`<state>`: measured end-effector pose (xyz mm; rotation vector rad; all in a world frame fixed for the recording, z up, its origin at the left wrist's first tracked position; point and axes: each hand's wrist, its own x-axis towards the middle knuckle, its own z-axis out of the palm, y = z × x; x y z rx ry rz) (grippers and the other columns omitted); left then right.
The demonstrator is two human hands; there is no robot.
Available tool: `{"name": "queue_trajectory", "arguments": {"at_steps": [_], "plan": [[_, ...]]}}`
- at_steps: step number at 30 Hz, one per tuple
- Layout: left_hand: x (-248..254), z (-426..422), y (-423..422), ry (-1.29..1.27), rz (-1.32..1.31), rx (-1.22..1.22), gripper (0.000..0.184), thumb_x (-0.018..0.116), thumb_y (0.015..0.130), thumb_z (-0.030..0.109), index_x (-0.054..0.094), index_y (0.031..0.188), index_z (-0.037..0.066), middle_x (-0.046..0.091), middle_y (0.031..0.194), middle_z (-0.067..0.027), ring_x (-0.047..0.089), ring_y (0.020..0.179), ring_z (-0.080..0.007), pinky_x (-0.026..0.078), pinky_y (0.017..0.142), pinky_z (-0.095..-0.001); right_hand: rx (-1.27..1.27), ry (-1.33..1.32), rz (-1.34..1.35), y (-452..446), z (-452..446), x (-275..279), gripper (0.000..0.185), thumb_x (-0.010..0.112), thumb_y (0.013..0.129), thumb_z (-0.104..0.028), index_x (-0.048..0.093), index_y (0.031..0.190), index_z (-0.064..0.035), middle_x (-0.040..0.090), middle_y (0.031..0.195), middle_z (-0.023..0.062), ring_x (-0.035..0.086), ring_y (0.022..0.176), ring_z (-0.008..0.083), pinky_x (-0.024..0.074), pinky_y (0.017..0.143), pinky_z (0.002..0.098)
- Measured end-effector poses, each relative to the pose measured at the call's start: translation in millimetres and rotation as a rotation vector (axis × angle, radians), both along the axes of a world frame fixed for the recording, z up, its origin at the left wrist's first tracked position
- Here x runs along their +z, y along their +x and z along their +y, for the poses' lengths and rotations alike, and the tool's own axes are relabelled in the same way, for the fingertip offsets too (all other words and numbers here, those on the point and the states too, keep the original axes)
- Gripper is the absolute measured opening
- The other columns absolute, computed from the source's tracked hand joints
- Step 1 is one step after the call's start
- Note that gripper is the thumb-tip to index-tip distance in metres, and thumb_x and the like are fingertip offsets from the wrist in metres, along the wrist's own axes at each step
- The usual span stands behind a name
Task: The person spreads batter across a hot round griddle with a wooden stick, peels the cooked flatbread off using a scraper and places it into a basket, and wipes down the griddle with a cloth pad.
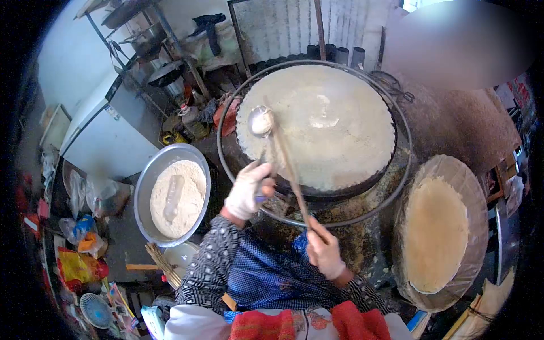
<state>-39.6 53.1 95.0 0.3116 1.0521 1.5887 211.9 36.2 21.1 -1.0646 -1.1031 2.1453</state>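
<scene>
A large round griddle, ringed by a metal hoop (409, 141), carries a pale layer of batter (317, 124) over nearly all its surface. My left hand (247, 190), in a white glove, is closed round the handle of a ladle (261, 121); the ladle's bowl holds whitish batter above the griddle's left side. My right hand (324, 249), closed near the front edge, grips the lower end of a long wooden stick (292, 170). The stick slants up and left over the griddle, and its far end is blurred near the ladle.
A metal basin (143, 212) of pale flour mix stands at the left. At the right, a plastic-lined basket (479, 226) holds a round tan flatbread (435, 238). A white cabinet (107, 130) is at the back left. A person, blurred, is at the upper right.
</scene>
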Motion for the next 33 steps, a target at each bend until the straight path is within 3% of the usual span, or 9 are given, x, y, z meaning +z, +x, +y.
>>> {"name": "queue_trajectory", "arguments": {"at_steps": [2,6,11,20,21,24,25,27,33], "plan": [[17.3,-36.3,-14.8,0.052,-0.197,-0.059,0.014,0.055,0.099,0.015,0.054,0.108,0.004,0.049,0.076,0.0008,0.042,0.053,-0.0026,0.035,0.037,-0.0162,-0.092,0.293,-0.109,29.4,13.4,-16.5,0.047,0.054,0.099,-0.023,0.046,0.142,-0.0047,0.049,0.061,-0.0031,0.042,0.042,0.0051,0.0350,0.037,0.0232],[14.3,-105.1,-35.4,0.022,-0.240,0.153,0.021,0.050,0.101,0.012,0.051,0.119,0.001,0.049,0.087,-0.0033,0.037,0.053,-0.0010,0.032,0.036,-0.0134,-0.224,0.094,-0.205,81.2,46.0,-16.1,0.047,0.055,0.100,-0.028,0.047,0.143,-0.0122,0.048,0.059,-0.0027,0.040,0.042,0.0065,0.0338,0.038,0.0235],[-15.6,-191.5,-77.8,-0.043,-0.180,0.270,0.022,0.057,0.097,0.009,0.054,0.117,0.004,0.054,0.089,-0.0078,0.043,0.057,-0.0040,0.035,0.039,-0.0141,0.045,-0.046,-0.168,125.3,60.7,-11.0,0.051,0.059,0.097,-0.036,0.048,0.143,-0.0155,0.045,0.055,-0.0021,0.037,0.040,0.0086,0.0288,0.037,0.0257],[-185.3,-287.9,-168.1,-0.501,-0.146,0.403,0.006,0.057,0.094,0.006,0.055,0.099,0.003,0.051,0.074,-0.0052,0.048,0.058,-0.0076,0.039,0.039,-0.0165,-0.041,-0.115,0.017,80.2,105.0,-12.1,0.048,0.058,0.095,-0.046,0.049,0.136,-0.0225,0.046,0.064,-0.0033,0.040,0.044,0.0063,0.0310,0.038,0.0225],[-214.8,-302.2,-183.6,-0.436,-0.189,0.359,0.008,0.061,0.091,0.007,0.058,0.097,0.002,0.059,0.079,-0.0086,0.054,0.061,-0.0121,0.047,0.048,-0.0211,-0.032,-0.094,0.008,66.4,120.0,-8.6,0.046,0.058,0.096,-0.045,0.049,0.136,-0.0237,0.047,0.065,-0.0033,0.041,0.045,0.0062,0.0314,0.038,0.0224],[-233.4,-289.5,-194.4,-0.692,0.569,0.189,0.021,0.062,0.089,0.011,0.058,0.107,0.000,0.062,0.083,-0.0095,0.058,0.067,-0.0202,0.053,0.061,-0.0305,-0.053,-0.006,-0.156,30.9,143.0,-9.7,0.049,0.060,0.097,-0.037,0.049,0.141,-0.0187,0.051,0.061,-0.0017,0.041,0.041,0.0082,0.0323,0.037,0.0237],[-186.5,-264.5,-168.3,-0.974,0.955,0.104,0.041,0.061,0.087,0.015,0.052,0.124,0.001,0.063,0.103,-0.0160,0.062,0.089,-0.0319,0.052,0.083,-0.0400,-0.008,0.044,-0.175,24.1,145.2,-14.7,0.051,0.061,0.096,-0.036,0.049,0.142,-0.0164,0.051,0.059,-0.0014,0.041,0.040,0.0087,0.0325,0.036,0.0241],[-184.4,-239.9,-172.1,-1.050,1.537,0.040,0.057,0.064,0.084,0.015,0.044,0.136,0.006,0.053,0.126,-0.0223,0.055,0.114,-0.0390,0.045,0.097,-0.0463,0.096,0.186,-0.223,15.1,137.3,-17.3,0.056,0.063,0.095,-0.033,0.047,0.143,-0.0088,0.049,0.053,-0.0013,0.041,0.037,0.0096,0.0330,0.035,0.0255],[-111.7,-105.9,-154.4,-0.519,2.051,-0.031,0.074,0.072,0.071,0.011,0.043,0.138,0.010,0.043,0.141,-0.0191,0.037,0.133,-0.0385,0.032,0.111,-0.0481,0.305,0.064,-0.199,40.6,74.9,-24.5,0.059,0.059,0.095,-0.040,0.044,0.145,-0.0141,0.049,0.060,-0.0010,0.042,0.042,0.0102,0.0327,0.039,0.0268]]}}
